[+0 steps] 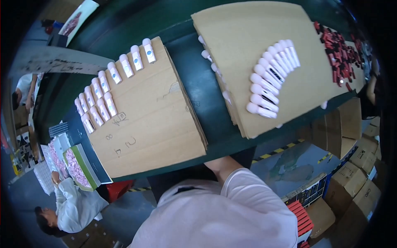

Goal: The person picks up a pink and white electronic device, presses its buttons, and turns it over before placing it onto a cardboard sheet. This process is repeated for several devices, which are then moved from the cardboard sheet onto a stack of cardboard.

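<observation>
My right forearm reaches to the table's front edge. Only the start of my right hand [213, 163] shows there; its fingers are hidden, so what it holds cannot be seen. My left hand is out of sight. Nearest to the right hand is a stacked sheet of brown cardboard [153, 136] on the left. Along its far and left edges lie several pale pink wand-shaped devices [125, 66] with round heads, many with a blue dot on the handle. On the right, a taller cardboard stack [235, 37] carries more pink wands [264, 89], laid side by side in a curved row.
The dark green table [202, 95] shows between the stacks. Red and black small parts [337, 53] are heaped at far right. At lower left, a person [76, 202] sits beside a box of pink pieces [78, 167]. Cardboard boxes [349, 177] stand on the floor at right.
</observation>
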Available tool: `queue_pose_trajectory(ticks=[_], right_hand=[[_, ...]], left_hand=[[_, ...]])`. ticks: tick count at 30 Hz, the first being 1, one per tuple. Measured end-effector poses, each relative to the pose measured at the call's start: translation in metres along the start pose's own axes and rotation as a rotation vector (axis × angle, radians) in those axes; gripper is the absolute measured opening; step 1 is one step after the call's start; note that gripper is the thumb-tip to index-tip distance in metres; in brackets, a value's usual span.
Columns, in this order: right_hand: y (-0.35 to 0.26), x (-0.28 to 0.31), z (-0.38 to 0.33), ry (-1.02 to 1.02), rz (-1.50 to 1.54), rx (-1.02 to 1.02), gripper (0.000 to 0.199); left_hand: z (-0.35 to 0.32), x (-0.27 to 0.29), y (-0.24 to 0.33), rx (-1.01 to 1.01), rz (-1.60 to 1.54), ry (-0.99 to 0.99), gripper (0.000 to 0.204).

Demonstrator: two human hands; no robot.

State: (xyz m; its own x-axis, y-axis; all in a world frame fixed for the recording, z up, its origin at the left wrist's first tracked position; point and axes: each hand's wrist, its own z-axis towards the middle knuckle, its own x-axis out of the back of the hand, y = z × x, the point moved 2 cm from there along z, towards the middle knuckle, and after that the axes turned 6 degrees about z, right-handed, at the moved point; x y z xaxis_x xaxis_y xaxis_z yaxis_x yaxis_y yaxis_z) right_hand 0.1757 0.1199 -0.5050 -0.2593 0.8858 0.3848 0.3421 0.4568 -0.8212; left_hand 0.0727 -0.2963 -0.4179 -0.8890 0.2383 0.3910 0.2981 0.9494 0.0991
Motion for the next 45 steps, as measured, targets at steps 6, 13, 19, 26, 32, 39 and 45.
queue_pose_trajectory(ticks=[6,13,19,26,32,39,45], right_hand=[[-0.051,0.040,-0.025,-0.046,-0.153,0.137,0.028],[-0.082,0.064,-0.160,0.094,-0.048,0.276,0.019],[-0.116,0.180,-0.212,1.064,-0.416,0.364,0.015],[-0.090,0.211,-0.171,1.188,-0.539,0.200,0.022],[-0.098,0.213,-0.167,1.132,-0.533,0.168,0.022],[-0.115,0.219,-0.166,1.073,-0.512,0.233,0.022],[-0.124,0.207,-0.145,1.064,-0.454,0.206,0.022]], left_hand=[[-0.012,0.004,0.015,0.004,-0.032,0.200,0.029],[-0.064,0.115,0.164,-0.611,-0.172,0.344,0.013],[-0.101,0.152,0.216,-1.014,-0.253,0.385,0.007],[-0.120,0.183,0.303,-1.269,0.144,0.742,0.009],[-0.102,0.189,0.331,-1.393,0.052,0.693,0.008],[-0.086,0.199,0.339,-1.395,-0.123,0.900,0.010],[-0.079,0.197,0.342,-1.454,-0.134,0.929,0.013]])
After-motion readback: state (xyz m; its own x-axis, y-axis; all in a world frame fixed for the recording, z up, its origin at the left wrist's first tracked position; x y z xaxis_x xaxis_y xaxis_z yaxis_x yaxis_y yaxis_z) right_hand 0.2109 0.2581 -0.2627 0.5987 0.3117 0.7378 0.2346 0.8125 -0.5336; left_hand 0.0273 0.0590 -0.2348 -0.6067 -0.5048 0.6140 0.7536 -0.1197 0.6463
